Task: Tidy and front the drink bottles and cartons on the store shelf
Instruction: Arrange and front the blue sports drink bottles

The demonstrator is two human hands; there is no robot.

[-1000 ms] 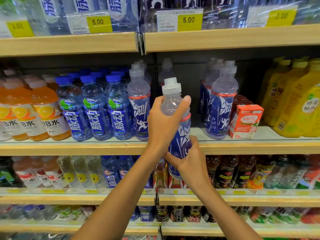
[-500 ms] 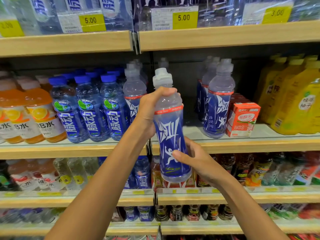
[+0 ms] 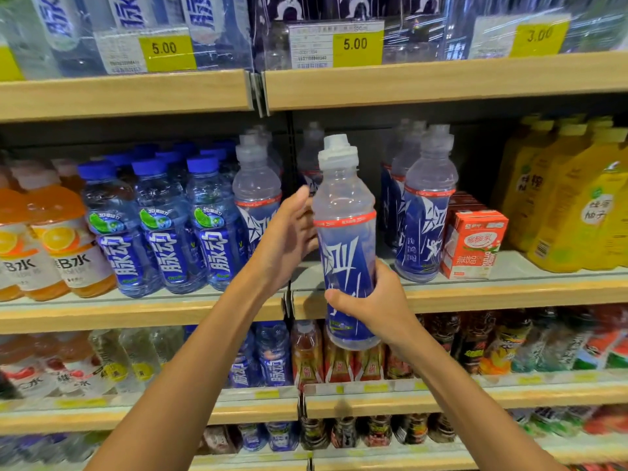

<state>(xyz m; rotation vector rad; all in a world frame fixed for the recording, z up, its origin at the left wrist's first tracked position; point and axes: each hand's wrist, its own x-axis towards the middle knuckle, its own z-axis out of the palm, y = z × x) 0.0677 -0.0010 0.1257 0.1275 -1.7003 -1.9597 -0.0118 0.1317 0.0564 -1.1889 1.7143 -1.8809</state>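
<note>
Currently my right hand (image 3: 373, 304) has its fingers curled round the lower label of the blue sports bottle (image 3: 343, 239), holding it upright in the air in front of the middle shelf (image 3: 475, 294) edge. Left hand (image 3: 289, 239) is slack, fingers straight beside the bottle's shoulder; the fingertips are hidden behind it, so contact is unclear. The bottle faces the gap between left twin bottle (image 3: 256, 195) and right twin bottle (image 3: 424, 226).
</note>
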